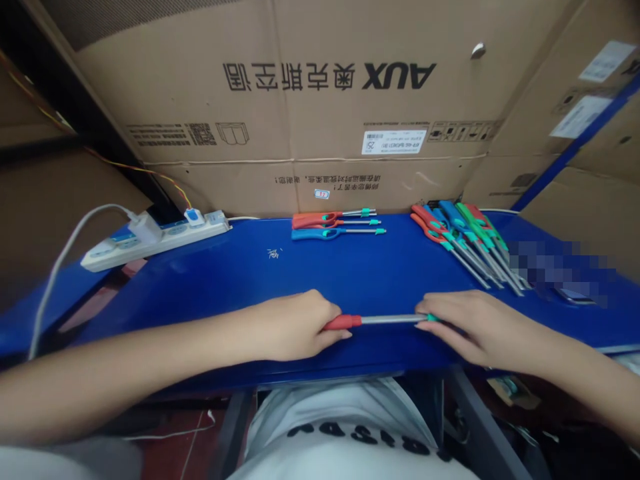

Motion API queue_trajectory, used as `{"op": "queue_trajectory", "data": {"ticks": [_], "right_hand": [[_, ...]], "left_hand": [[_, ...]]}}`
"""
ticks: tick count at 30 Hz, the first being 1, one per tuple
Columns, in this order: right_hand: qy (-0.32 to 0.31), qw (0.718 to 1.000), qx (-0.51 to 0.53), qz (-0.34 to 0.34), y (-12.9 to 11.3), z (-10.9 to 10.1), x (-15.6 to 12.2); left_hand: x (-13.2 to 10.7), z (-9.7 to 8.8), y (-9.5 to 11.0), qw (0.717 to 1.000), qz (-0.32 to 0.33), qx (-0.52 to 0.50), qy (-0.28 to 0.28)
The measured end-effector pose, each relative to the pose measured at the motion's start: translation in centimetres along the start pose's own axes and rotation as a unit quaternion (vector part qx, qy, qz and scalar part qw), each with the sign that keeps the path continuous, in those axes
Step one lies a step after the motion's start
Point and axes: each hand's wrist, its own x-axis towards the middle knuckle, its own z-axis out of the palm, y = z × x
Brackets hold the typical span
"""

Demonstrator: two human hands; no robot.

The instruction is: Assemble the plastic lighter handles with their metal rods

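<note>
Left hand (305,328) grips red lighter (387,320); right hand (465,321) pinches its green tip (430,318); carton panels (310,130) behind.

White shirt (320,400) — bold black lettering (367,437) — bare forearms (200,341)

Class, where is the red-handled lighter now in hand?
In the head view, the lighter is below and right of centre, over the blue table, between the left hand on its handle and the right hand at its tip.
</note>
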Motion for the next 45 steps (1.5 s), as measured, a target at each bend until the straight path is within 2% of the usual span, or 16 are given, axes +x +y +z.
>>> {"op": "queue_trajectory", "data": {"ticks": [4, 7, 8, 10, 12, 16, 19, 22, 25, 27, 29, 32, 34, 37, 40, 45], "right_hand": [[0.016, 0.996, 0.059, 0.061, 2.6, 0.6, 0.5], [0.071, 0.988, -0.009, 0.134, 6.3, 0.9, 1.3], [0.099, 0.976, -0.064, 0.181, 7.7, 1.0, 1.4], [0.134, 0.929, -0.177, 0.297, 10.7, 1.1, 1.7], [0.105, 0.895, -0.221, 0.372, 13.2, 1.2, 1.7], [0.052, 0.888, -0.219, 0.401, 15.9, 1.7, 1.9], [0.081, 0.884, -0.204, 0.413, 16.6, 2.1, 2.0], [0.133, 0.878, -0.175, 0.425, 17.0, 2.2, 1.8], [0.178, 0.888, -0.142, 0.4, 16.3, 1.8, 1.9], [0.18, 0.896, -0.115, 0.389, 14.7, 1.4, 2.3], [0.167, 0.904, -0.105, 0.379, 12.1, 1.0, 3.0], [0.153, 0.949, -0.126, 0.246, 7.3, 0.9, 4.3], [0.143, 0.971, -0.149, 0.123, 4.4, 1.1, 5.0], [0.114, 0.977, -0.18, 0.008, 1.2, 1.3, 5.4], [0.069, 0.987, -0.137, -0.05, -0.4, 1.2, 5.1], [-0.007, 0.995, 0.044, -0.095, -1.4, 0.5, 4.1]], "left_hand": [[1.6, -1.2, -2.2, 0.994, 0.077, 0.021, 0.068], [4.1, -3.3, -5.1, 0.991, 0.037, 0.036, 0.12], [4.9, -4.0, -6.3, 0.988, 0.019, 0.046, 0.148], [6.7, -5.4, -8.6, 0.98, -0.001, 0.06, 0.189], [8.5, -6.3, -10.6, 0.978, -0.008, 0.05, 0.204], [11.5, -6.6, -13.8, 0.972, -0.056, 0.025, 0.226], [13.0, -6.3, -15.2, 0.96, -0.081, 0.036, 0.264], [13.5, -5.8, -15.7, 0.954, -0.07, 0.053, 0.286], [13.2, -5.3, -14.9, 0.941, -0.06, 0.082, 0.323], [12.8, -4.8, -13.5, 0.923, -0.036, 0.116, 0.366], [12.3, -4.2, -11.3, 0.906, 0.025, 0.141, 0.399], [11.5, -3.1, -7.3, 0.893, 0.149, 0.176, 0.387], [10.8, -2.2, -4.6, 0.903, 0.188, 0.2, 0.331], [9.2, -0.9, -1.4, 0.959, 0.162, 0.138, 0.186], [7.1, 0.1, 0.6, 0.984, 0.135, 0.051, 0.106], [3.8, 0.5, 2.1, 0.992, 0.116, -0.046, 0.017]]}}
